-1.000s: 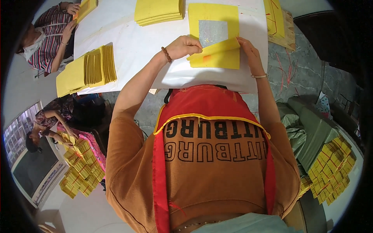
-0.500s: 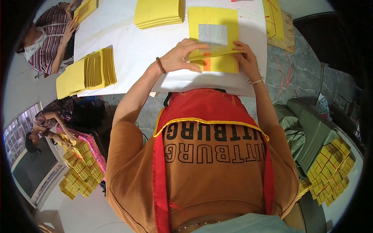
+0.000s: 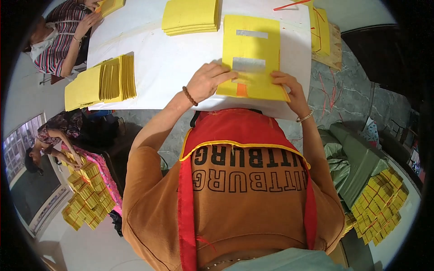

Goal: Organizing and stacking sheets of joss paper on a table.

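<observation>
On the white table (image 3: 149,49) in front of me lies a yellow paper sheet (image 3: 251,47) with silver patches and a small orange patch near its close edge. Part of the sheet is slightly raised and blurred there. My left hand (image 3: 209,84) grips its left side, the index finger reaching over the paper. At its right side, my right hand (image 3: 290,90) holds the near corner, fingers on top; the thumb is partly hidden.
A flat yellow paper stack (image 3: 190,16) stands beyond my left hand. A fanned row of folded yellow papers (image 3: 101,81) sits at the table's left corner. Tied yellow bundles (image 3: 321,34) lie at the right. A co-worker in a striped top (image 3: 61,34) handles yellow paper at the far left.
Both hands have moved closer to my body with the paper. The raised near part of the sheet has come down flatter, and a second silver patch now shows.
</observation>
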Demonstrator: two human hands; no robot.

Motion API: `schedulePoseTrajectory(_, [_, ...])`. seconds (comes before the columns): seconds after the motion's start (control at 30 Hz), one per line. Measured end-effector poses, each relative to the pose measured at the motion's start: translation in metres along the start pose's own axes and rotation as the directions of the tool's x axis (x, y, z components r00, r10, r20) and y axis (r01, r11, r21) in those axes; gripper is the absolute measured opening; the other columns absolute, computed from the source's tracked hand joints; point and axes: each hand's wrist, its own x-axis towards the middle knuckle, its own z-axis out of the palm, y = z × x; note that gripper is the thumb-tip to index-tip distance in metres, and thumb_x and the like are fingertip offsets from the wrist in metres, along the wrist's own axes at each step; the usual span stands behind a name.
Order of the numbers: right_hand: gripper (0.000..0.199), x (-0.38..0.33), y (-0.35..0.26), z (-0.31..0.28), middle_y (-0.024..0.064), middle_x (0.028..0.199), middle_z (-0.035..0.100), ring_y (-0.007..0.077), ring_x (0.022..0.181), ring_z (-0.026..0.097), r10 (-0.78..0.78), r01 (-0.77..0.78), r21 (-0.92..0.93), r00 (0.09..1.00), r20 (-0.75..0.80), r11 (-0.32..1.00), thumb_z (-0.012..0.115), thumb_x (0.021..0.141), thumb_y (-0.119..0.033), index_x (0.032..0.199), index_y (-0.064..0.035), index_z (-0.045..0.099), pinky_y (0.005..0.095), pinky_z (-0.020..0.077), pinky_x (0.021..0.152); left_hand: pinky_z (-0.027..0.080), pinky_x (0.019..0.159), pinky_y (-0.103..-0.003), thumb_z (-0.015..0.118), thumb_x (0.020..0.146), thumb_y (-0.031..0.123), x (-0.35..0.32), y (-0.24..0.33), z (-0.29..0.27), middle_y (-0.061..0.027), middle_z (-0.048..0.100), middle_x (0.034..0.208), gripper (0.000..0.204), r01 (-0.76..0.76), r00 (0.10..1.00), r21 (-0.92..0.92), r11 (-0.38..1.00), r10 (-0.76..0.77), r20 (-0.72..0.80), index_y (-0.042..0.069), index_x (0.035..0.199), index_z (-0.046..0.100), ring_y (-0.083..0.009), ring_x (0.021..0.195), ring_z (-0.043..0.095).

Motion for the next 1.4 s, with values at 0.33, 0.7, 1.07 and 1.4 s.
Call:
schedulePoseTrajectory(0.33, [0.024,0.027,-0.006,0.020,0.0032,0.072,0.059,0.0056,0.061,0.049,0.516,-0.493,0.160,0.838,-0.177,0.855,0.061,0.082,-0.017,0.101,-0.0023,0.058,0.0230,0.0409,0.056,0.043,0.052,-0.037,0.053,0.085,0.017,0.018,-0.007,0.025,-0.0142,0.054,0.058,0.018,0.485,0.838,-0.353,0.800,-0.541,-0.076,0.000,0.078,0.054,-0.0282,0.054,0.053])
schedulePoseTrajectory(0.7, [0.041,0.039,0.001,0.032,-0.0019,0.061,0.048,0.0058,0.055,0.041,0.451,-0.491,-0.014,0.810,-0.375,0.871,0.062,0.080,-0.013,0.120,-0.0078,0.053,0.0214,0.0347,0.052,0.039,0.046,-0.027,0.058,0.081,0.010,0.028,-0.022,0.036,-0.0028,0.052,0.055,0.052,0.616,0.632,-0.660,0.430,-0.770,0.088,0.001,0.126,0.033,-0.0108,0.048,0.047])
schedulePoseTrajectory(1.07, [0.037,0.037,0.010,0.037,0.0038,0.061,0.051,0.0121,0.054,0.048,0.459,-0.488,0.039,0.787,-0.412,0.872,0.063,0.077,-0.019,0.112,-0.0079,0.058,0.0273,0.0408,0.053,0.038,0.087,-0.041,0.061,0.079,0.021,0.045,0.008,0.020,-0.0133,0.051,0.115,0.053,0.063,0.973,0.142,0.988,-0.029,-0.227,0.007,0.127,0.041,-0.0300,0.105,0.047])
schedulePoseTrajectory(1.4, [0.047,0.030,-0.022,0.038,0.0083,0.110,0.055,0.0226,0.100,0.052,-0.125,-0.205,-0.716,0.917,-0.380,0.667,0.058,0.081,-0.031,0.121,-0.0093,0.050,0.0476,0.0369,0.083,0.017,0.106,-0.045,0.043,0.085,0.052,0.031,0.016,0.048,-0.0096,0.030,0.140,0.065,0.098,0.975,0.299,0.949,-0.152,0.163,0.011,0.134,0.033,-0.0282,0.130,0.023])
